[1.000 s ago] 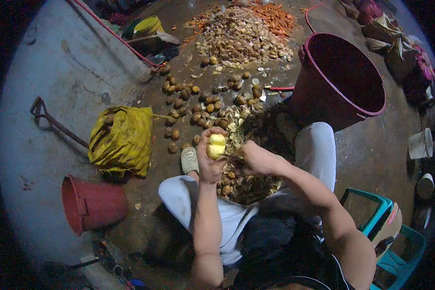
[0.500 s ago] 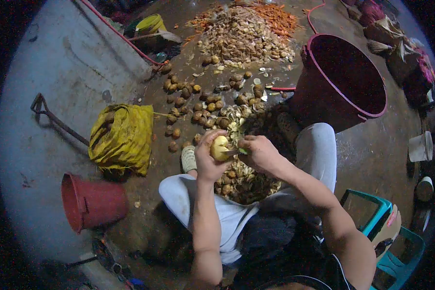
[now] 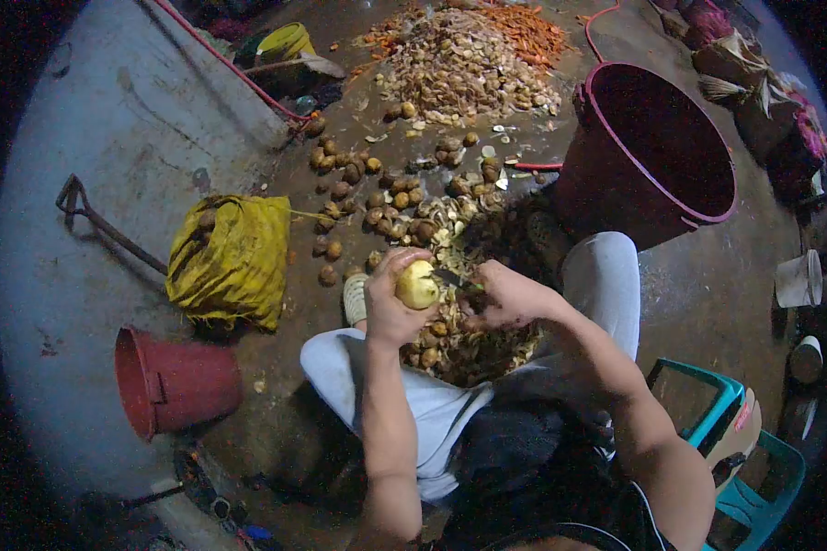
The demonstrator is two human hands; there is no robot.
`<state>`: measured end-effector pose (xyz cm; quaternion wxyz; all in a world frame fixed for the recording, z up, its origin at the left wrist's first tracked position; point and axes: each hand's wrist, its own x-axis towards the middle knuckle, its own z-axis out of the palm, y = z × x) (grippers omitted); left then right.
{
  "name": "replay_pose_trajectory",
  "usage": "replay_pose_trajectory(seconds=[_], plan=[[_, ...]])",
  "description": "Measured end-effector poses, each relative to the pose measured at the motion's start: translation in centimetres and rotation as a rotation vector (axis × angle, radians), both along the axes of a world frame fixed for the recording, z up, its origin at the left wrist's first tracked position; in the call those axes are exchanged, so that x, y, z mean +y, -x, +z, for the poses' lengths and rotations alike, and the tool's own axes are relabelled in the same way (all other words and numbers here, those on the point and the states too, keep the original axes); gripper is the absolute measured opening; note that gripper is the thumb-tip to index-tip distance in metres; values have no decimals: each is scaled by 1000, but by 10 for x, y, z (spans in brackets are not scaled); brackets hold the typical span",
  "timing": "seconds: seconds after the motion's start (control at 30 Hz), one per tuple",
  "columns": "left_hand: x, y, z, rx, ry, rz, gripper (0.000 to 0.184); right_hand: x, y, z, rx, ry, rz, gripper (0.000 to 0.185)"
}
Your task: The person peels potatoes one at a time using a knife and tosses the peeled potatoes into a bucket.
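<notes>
My left hand [image 3: 391,298] is wrapped round a pale yellow peeled potato [image 3: 418,286], its cut face turned toward my right hand. My right hand [image 3: 510,294] grips a small knife [image 3: 447,276]; its dark blade points left at the potato's upper right side, and a bit of green shows at the handle. Whether the blade touches the potato, I cannot tell. Below and beyond my hands, brown unpeeled potatoes [image 3: 401,199] and pale peelings [image 3: 447,241] are strewn over the floor between my legs.
A big dark red tub [image 3: 597,156] stands to the right, with a teal stool [image 3: 708,404] nearer me. On the left are a yellow sack [image 3: 230,262], a red bucket [image 3: 188,381] and a long handle [image 3: 119,234]. A heap of peelings [image 3: 469,69] lies ahead.
The knife has drawn back up and right from the potato with my right hand. My left hand has turned the potato, showing more of its pale face.
</notes>
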<state>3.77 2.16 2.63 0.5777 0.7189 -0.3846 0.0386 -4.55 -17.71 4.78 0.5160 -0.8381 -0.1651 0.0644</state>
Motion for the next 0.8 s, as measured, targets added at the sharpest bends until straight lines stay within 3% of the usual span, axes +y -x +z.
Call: replay_pose_trajectory(seconds=[0.13,0.2,0.3,0.43,0.53,0.6,0.63,0.7,0.8], plan=[[4,3,6,-33,-32,-76,60,-4,-5,-30,-87,117,43,26],[2,8,13,-40,-36,-129,59,-3,-8,-41,27,126,166,23],[0,8,14,-51,-27,-171,59,2,-5,-41,216,58,127,21],[-1,8,7,-20,4,-241,61,12,-2,-40,137,-2,128,19],[4,8,5,8,-6,-237,58,4,-11,-21,190,86,258,25],[4,9,10,18,-126,-208,55,-1,-19,-12,495,547,364,32],[2,9,9,19,-126,-208,55,0,-14,-18,496,547,364,32],[1,6,5,-3,-20,-152,52,3,0,-38,-214,401,-13,38],[4,4,8,-108,-251,32,53,-11,-1,-48,-343,383,-118,40]])
